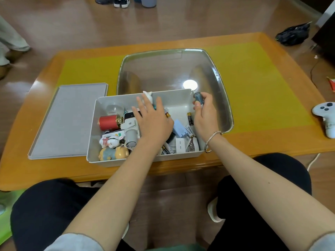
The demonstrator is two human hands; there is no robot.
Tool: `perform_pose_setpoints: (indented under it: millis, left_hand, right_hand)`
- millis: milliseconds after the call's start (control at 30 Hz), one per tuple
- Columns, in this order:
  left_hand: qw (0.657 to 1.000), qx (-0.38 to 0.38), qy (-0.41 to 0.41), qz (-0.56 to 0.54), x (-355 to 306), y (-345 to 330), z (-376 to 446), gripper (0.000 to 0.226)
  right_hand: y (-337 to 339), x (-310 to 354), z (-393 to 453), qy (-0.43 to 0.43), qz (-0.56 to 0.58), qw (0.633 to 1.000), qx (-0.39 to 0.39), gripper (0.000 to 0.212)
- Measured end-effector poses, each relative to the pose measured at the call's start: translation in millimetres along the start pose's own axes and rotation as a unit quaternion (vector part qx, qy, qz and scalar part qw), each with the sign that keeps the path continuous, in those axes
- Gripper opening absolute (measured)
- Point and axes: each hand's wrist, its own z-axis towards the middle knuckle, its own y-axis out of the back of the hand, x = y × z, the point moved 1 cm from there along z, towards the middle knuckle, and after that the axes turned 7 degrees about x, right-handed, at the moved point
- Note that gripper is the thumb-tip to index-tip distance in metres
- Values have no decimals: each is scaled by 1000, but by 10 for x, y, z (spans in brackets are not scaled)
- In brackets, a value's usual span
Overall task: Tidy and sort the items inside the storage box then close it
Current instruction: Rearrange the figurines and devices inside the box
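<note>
Left hand flat, fingers spread, over storage box clutter — right hand pinching small grey cylinder at far-right corner; could slip, scatter batteries.

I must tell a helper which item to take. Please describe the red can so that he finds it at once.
Look in the white box on the table, at its left side. The red can lies there on its side, below a clear cup. It is the only red thing in the box, with a gold end.
</note>
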Motion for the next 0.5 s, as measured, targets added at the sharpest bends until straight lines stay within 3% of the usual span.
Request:
perform_pose_setpoints:
  millis: [67, 167, 400, 500]
  left_hand:
    - [996, -4, -88, 10, -86, -49, 17, 69]
    - [976, 66, -195, 70, -129, -162, 93, 66]
    - [983, 154, -14, 99, 170, -255, 214, 85]
    - [979, 184, -15, 87, 225, -256, 164, 87]
  right_hand:
    - [9, -1, 1, 5, 13, 1000, -1, 23]
    - [9, 9, 8, 8, 15, 1000, -1, 23]
    - [12, 1, 13, -6, 26, 1000, -5, 20]
    - [8, 5, 19, -14, 34, 999, -9, 22]
